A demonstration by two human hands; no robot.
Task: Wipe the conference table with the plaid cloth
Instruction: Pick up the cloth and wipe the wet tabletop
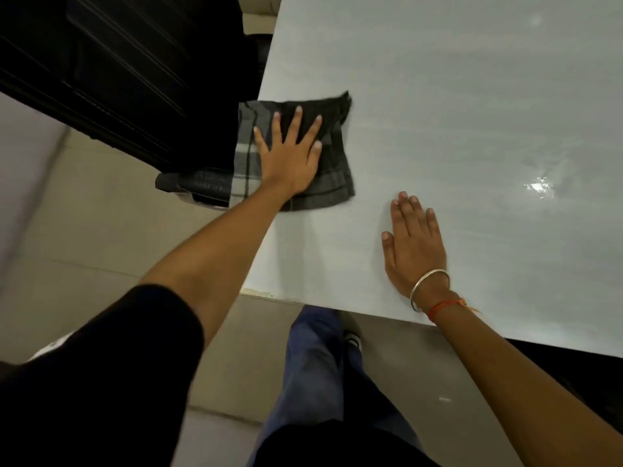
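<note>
To your left you have pale beige floor tiles (pixel 101 237) with faint joints, and a black ribbed office chair (pixel 118 72) stands on them, its dark armrest (pixel 195 187) nearest you.

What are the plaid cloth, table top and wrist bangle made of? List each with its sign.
Grey-and-black plaid cloth: woven fabric, probably cotton; it creases softly and drapes over the edge.
Pale grey conference table: smooth glossy top, likely laminate or lacquer; bright glare spot.
Thin silver bangle: polished metal, apparently; bright sheen.
</note>
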